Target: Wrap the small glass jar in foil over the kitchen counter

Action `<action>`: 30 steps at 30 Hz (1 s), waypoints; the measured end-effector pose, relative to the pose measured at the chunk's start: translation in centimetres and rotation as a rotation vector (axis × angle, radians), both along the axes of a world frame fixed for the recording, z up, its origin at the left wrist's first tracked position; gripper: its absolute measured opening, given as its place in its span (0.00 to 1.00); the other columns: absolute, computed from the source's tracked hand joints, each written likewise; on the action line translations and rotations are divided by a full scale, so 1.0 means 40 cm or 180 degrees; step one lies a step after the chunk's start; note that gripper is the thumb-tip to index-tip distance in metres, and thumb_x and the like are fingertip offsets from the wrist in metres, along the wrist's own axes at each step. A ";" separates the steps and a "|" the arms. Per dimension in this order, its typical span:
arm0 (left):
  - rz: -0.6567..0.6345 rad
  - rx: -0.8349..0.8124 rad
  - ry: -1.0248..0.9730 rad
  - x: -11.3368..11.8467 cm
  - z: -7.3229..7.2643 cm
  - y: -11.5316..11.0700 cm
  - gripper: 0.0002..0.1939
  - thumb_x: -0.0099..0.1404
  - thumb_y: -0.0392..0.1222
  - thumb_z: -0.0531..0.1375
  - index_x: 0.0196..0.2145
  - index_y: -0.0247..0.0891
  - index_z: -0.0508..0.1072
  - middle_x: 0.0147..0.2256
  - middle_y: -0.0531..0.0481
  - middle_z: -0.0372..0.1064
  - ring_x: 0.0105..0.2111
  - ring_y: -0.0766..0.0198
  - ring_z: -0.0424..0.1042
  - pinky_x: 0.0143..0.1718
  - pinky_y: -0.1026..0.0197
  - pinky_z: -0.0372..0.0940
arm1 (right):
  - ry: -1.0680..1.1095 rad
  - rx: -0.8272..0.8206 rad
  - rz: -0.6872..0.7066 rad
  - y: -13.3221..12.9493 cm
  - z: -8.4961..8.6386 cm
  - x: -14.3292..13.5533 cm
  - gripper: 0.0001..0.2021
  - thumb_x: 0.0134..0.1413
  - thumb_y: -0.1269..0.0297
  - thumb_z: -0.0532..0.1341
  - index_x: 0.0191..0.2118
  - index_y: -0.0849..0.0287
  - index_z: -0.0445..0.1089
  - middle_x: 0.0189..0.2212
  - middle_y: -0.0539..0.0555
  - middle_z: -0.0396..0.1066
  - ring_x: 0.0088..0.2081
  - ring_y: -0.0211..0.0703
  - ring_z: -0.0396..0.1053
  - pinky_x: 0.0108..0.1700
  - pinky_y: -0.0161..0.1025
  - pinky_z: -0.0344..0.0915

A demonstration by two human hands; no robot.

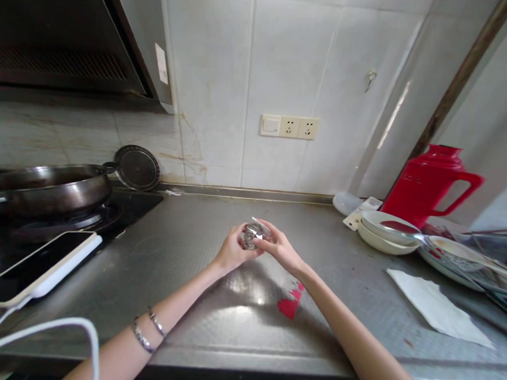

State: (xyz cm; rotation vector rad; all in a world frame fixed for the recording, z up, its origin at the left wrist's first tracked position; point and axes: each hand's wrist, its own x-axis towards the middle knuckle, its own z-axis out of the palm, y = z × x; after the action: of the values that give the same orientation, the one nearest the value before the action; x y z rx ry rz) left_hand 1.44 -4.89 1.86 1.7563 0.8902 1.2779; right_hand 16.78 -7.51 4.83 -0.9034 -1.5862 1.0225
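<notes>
My left hand [231, 250] and my right hand [280, 249] meet above the steel counter [211, 303], both closed around a small shiny silver object [252, 235], possibly crumpled foil or a wrapper. A pale strip sticks out of its top by my right fingers. Two bracelets [148, 328] sit on my left wrist. A red scrap [289, 304] lies on the counter just below my right forearm.
A dark wok [47, 187] sits on the stove at left, a round lid [137, 167] behind it. A tablet [35, 267] with a white cable lies front left. At right: red thermos jug [427, 185], stacked bowls [387, 231], plates, white paper towel [436, 307].
</notes>
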 end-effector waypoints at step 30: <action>-0.0204 0.1080 0.0762 -0.029 0.010 0.004 0.49 0.42 0.42 0.73 0.59 0.46 0.55 0.57 0.42 0.59 0.56 0.50 0.62 0.52 0.51 0.62 | 0.0760 -0.0992 -0.0049 0.002 0.012 0.004 0.22 0.52 0.46 0.60 0.39 0.63 0.74 0.29 0.55 0.75 0.27 0.44 0.74 0.30 0.41 0.75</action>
State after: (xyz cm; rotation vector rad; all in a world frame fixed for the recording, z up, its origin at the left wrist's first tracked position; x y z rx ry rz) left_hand 0.28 -4.74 2.25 2.2231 0.7719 1.2491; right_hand 16.94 -7.43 5.30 -0.9586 -1.2397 1.3383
